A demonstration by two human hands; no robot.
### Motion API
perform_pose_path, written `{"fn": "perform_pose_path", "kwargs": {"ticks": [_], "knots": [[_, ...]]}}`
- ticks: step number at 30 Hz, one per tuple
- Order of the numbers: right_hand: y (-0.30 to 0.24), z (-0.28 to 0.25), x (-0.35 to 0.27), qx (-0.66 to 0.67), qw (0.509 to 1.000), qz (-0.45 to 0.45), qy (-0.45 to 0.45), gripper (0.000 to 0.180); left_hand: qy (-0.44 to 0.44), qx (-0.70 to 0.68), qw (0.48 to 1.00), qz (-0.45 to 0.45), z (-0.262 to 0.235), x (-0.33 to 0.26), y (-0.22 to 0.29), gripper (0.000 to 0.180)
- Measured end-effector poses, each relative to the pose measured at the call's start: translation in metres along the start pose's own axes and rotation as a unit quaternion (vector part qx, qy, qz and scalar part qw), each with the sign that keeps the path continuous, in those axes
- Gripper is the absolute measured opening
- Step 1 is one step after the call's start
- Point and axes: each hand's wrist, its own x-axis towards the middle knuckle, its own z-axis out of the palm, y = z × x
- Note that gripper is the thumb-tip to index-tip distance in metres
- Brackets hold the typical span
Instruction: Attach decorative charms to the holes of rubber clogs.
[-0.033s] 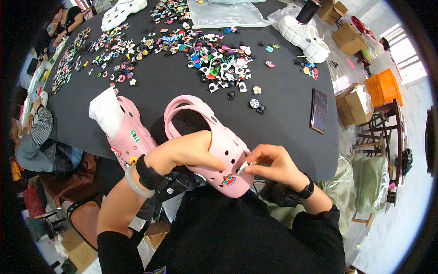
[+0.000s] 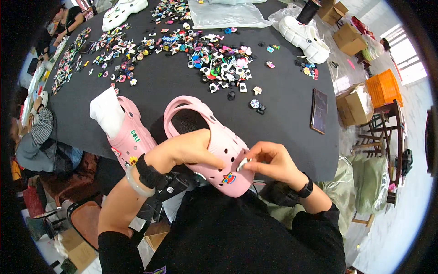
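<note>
One pink clog (image 2: 232,148) is held at the table's near edge, toe toward the person's body, heel strap over the black table (image 2: 283,114). The left hand (image 2: 191,148) grips it, thumb laid on the upper – the other fingers are hidden. Thumb and fingertips of the right hand (image 2: 271,160) are pinched on a small white charm (image 2: 243,164) at the toe's holes; whether it sits in one, I cannot tell. Just beside it, a bright charm (image 2: 228,178) is fixed on the toe.

Left of this stands a second clog (image 2: 132,118), white padding (image 2: 106,112) in its opening and several charms on its upper. Beyond lies a loose heap (image 2: 228,66) of mixed charms, with a phone (image 2: 319,111) to the right. Farther off are two white clogs – one far left (image 2: 124,14), one far right (image 2: 303,39) – with a clear bag (image 2: 228,14) between them. Cartons (image 2: 353,109) and an orange crate (image 2: 383,87) stand past the table's right side.
</note>
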Motion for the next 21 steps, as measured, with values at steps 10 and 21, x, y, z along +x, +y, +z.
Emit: {"fn": "perform_pose_path", "kwargs": {"ticks": [10,21], "knots": [[0.003,0.007,0.042,-0.044,0.998,-0.048,0.014,0.014,0.013,-0.064,0.998,0.003,-0.011,0.000,-0.009,0.053],[-0.009,0.004,0.047,-0.030,0.997,-0.010,-0.067,0.016,0.044,-0.100,0.993,-0.038,-0.013,-0.007,-0.004,0.042]]}}
